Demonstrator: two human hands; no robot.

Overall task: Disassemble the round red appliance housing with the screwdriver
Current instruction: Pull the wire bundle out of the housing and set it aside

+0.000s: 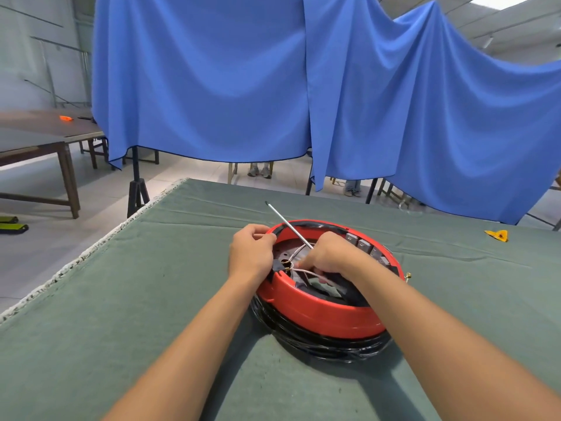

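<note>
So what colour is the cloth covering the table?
Dull green, with a frayed whitish edge; the table cloth shows best in the head view.

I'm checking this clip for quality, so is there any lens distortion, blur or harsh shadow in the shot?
Head view: wide-angle bending curves the table edge and stretches both forearms; lighting is soft and even, with only a faint shadow beside the red housing; the screwdriver shaft and both hands look sharp, no obvious glare.
</note>
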